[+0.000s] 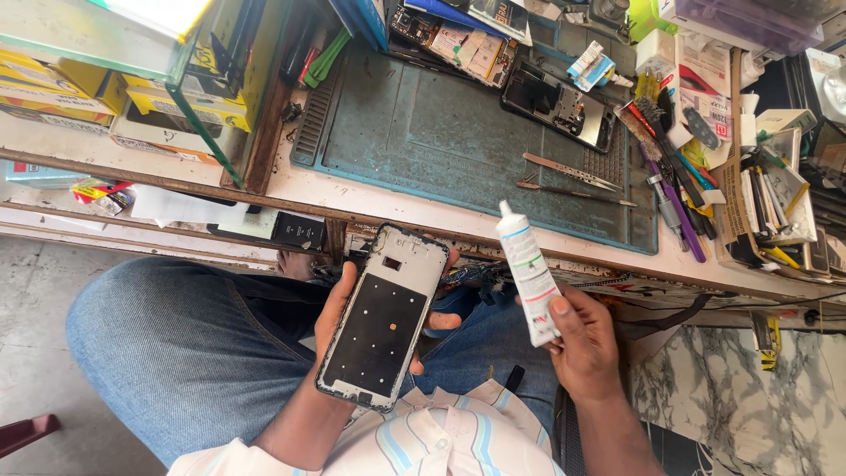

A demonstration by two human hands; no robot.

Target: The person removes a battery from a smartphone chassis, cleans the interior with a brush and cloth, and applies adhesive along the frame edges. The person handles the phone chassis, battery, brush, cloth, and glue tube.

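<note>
Head view. The left hand [352, 304] grips a phone frame [384, 317] from beneath, over the lap; the palm and most fingers are hidden behind it. The right hand [582, 339] is closed around the lower part of a white glue tube [527, 269], cap pointing up toward the bench; the tube's bottom end is covered. On the blue work mat [423, 132] lie tweezers [571, 172] and an opened phone [558, 104]. Tools at right are too cluttered to identify.

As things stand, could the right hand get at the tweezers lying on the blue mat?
Probably not without first freeing itself: the right hand holds a white glue tube. The path itself looks open, since the tweezers lie uncovered on the mat, just beyond the bench edge above that hand.
</note>
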